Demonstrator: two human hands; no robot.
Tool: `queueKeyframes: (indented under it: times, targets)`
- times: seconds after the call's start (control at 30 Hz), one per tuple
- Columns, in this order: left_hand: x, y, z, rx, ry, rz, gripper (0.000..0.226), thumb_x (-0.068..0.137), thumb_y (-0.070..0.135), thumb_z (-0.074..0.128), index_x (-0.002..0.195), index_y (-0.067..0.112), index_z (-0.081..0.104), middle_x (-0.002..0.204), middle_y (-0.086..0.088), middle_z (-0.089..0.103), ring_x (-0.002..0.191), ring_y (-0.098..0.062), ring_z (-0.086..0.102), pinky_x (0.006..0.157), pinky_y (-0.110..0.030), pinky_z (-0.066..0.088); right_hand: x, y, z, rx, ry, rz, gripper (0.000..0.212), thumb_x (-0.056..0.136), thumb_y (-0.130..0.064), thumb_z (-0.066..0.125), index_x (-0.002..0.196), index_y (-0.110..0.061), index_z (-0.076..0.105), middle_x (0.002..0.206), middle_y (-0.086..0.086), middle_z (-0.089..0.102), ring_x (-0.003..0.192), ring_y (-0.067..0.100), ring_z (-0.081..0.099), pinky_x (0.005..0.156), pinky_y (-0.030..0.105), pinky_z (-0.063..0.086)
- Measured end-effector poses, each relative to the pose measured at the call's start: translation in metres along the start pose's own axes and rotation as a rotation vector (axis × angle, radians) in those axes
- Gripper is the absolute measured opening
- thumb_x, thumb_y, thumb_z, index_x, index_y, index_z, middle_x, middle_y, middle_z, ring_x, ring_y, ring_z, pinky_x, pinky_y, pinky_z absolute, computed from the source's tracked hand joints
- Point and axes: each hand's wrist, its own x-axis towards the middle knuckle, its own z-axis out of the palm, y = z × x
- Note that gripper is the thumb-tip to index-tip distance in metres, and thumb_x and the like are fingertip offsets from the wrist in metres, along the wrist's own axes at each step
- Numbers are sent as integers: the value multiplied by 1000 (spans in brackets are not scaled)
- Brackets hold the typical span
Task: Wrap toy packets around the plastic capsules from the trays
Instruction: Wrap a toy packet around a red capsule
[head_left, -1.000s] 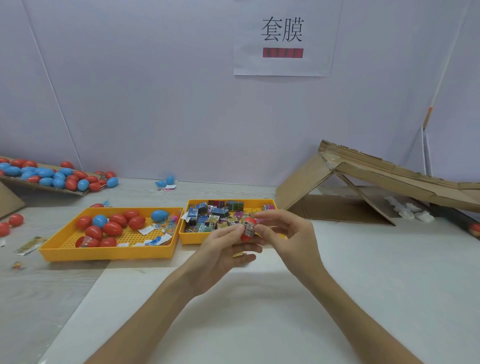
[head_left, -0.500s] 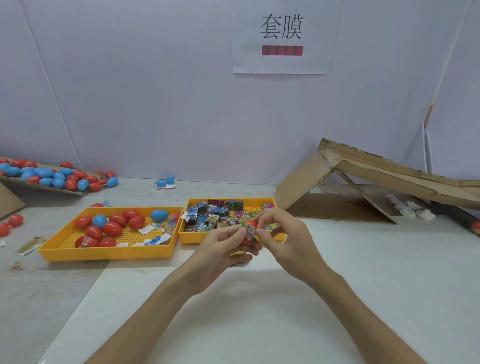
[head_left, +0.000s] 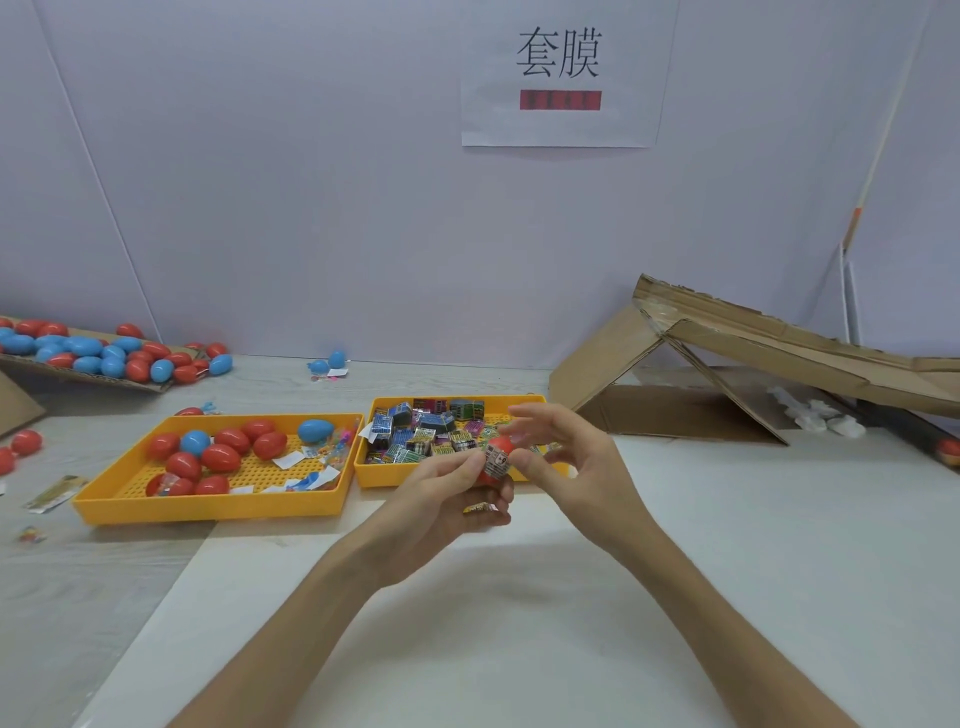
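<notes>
One wide-angle view looked from the person's head, forward and down across the desk (head_left: 727, 571) to the pale wall (head_left: 311, 208) behind it. Both forearms showed from the bottom edge; the left hand (head_left: 439, 499), holding a red capsule (head_left: 501, 448), and the right hand (head_left: 576, 467) sat near the centre, close to the lens. The capsule tray (head_left: 208, 506) and packet tray (head_left: 395, 475) lay just beyond, and a paper sign (head_left: 558, 124) reached the top edge.
</notes>
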Motion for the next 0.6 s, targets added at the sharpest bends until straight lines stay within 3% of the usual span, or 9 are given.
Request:
queueKeyframes:
  times: [0.2, 0.4, 0.53, 0.6]
  targets:
    - [-1, 2, 4, -10, -8, -18, 37, 100, 42, 53, 107, 10, 70, 95, -14, 66, 88, -21, 63, 82, -34, 55, 1, 2, 3, 58, 28, 42, 16, 85, -15, 78, 94, -28, 78, 94, -9, 77, 94, 9, 70, 77, 19, 50]
    - [-3, 1, 6, 57, -34, -10, 34, 97, 42, 55, 107, 15, 73, 99, -16, 69, 92, -23, 65, 82, -32, 54, 1, 2, 4, 119, 31, 82, 14, 79, -29, 77, 92, -23, 79, 90, 0, 76, 93, 21, 70, 80, 44, 56]
    - [-1, -1, 4, 60, -43, -31, 40, 101, 41, 50, 115, 8, 67, 96, -19, 69, 88, -24, 65, 82, -32, 54, 1, 3, 1, 118, 15, 89, 9, 88, -25, 75, 96, -25, 79, 90, -3, 76, 88, 15, 70, 75, 29, 55]
    - [-1, -1, 4, 75, -42, -30, 40, 99, 43, 51, 109, 8, 67, 94, -19, 69, 86, -25, 65, 81, -32, 54, 1, 3, -1, 97, -37, 99, 22, 88, -25, 75, 108, -33, 76, 97, -6, 74, 89, 13, 68, 75, 30, 57]
